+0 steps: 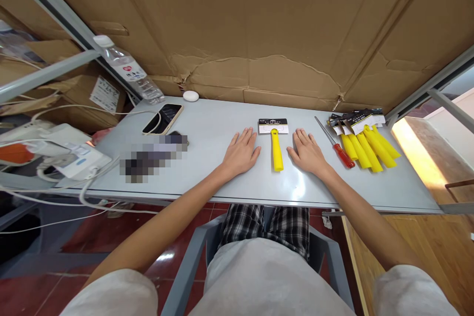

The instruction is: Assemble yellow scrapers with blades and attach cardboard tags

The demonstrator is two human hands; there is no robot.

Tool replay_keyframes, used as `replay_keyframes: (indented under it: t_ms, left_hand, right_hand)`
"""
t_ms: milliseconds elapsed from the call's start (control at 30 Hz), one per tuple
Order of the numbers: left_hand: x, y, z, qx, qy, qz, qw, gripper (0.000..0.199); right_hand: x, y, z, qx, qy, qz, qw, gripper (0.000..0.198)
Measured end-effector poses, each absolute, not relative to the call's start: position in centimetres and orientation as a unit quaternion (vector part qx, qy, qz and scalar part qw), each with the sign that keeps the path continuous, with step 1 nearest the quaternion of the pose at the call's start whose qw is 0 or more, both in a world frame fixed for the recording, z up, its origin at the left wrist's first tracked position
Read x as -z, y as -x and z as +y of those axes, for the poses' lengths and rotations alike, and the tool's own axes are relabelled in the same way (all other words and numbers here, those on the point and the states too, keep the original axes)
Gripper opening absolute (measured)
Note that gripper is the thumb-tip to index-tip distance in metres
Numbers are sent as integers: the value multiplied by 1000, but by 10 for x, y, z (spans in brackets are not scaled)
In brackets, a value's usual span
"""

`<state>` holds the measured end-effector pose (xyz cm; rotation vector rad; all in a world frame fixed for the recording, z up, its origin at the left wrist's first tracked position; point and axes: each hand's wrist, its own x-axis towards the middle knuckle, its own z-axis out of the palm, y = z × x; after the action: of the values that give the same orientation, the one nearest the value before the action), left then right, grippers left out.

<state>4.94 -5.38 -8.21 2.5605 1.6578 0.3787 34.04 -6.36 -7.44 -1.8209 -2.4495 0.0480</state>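
1. Head view: my left hand [241, 152] lies flat on the grey table [207, 123], palm down, fingers stretched and slightly apart, holding nothing; my right hand [306, 152] lies the same way, fingers loosely spread, holding nothing.
2. Between the two hands, touching neither, lies the yellow-handled scraper [276, 148], its handle towards me and its carded blade end away from me; I judge this a resting pose, with the tool not yet gripped.
3. A next move, as I judge it, calls for one hand to slide inward and close around the yellow handle; the handle is bare and easy to reach.
4. To the right of my right hand lies a red-handled screwdriver [340, 150], and beyond it a pile of more yellow scrapers [366, 145] in their cards.
5. To the left are a phone [163, 118], a water bottle [128, 69] and a small white puck [190, 96].
6. Hard to make out: a patch on the table left of my left hand is blurred into blocks; the print on the scraper's card is too small to read; the blade itself is covered by the card; cables and white gear at the far left run out of view.
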Motion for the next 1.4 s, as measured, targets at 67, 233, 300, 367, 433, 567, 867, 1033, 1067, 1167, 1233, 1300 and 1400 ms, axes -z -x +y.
replay_keyframes:
  t_ms: [67, 233, 300, 367, 433, 567, 867, 1033, 1067, 1167, 1233, 1300, 1400]
  left_hand:
    - [81, -50, -54, -117, -834, 538, 32, 67]
    - [79, -50, -55, -116, -835, 538, 28, 67]
    - [78, -51, -55, -112, -834, 540, 30, 67]
    - [77, -51, -55, -106, -833, 543, 31, 67]
    - [75, -52, -56, -99, -832, 544, 28, 68]
    - [75, -51, -57, -96, -835, 542, 18, 68]
    - [84, -50, -53, -120, -835, 537, 8, 68]
    - [84, -50, -54, -127, -834, 536, 14, 68]
    - [84, -50, -54, -132, -834, 536, 16, 67]
    - [85, -49, -54, -140, -835, 532, 20, 66]
    - [85, -49, -54, -140, -836, 530, 23, 66]
    - [84, -49, -54, -143, -835, 531, 27, 66]
    - [79, -50, -54, -156, -831, 532, 33, 63]
  right_hand:
    - [74, -340, -64, -16, 597, -801, 44, 81]
    - [59, -338, -64, -18, 604, -796, 39, 74]
    - [45, -331, -63, -1, 614, -788, 43, 63]
    - [29, -319, -63, 25, 627, -776, 55, 51]
    - [16, -303, -61, 29, 637, -768, 68, 49]
    - [3, -268, -53, -35, 650, -757, 60, 49]
    - [14, -262, -35, -89, 663, -743, 32, 47]
    - [13, -291, -39, -89, 679, -728, 20, 47]
    - [13, -296, -40, -87, 682, -726, 20, 47]
    - [12, -314, -43, -78, 692, -717, 19, 47]
    - [11, -326, -45, -70, 700, -711, 19, 47]
    - [8, -338, -47, -60, 705, -706, 18, 46]
    - [5, -355, -49, -48, 706, -707, 17, 45]
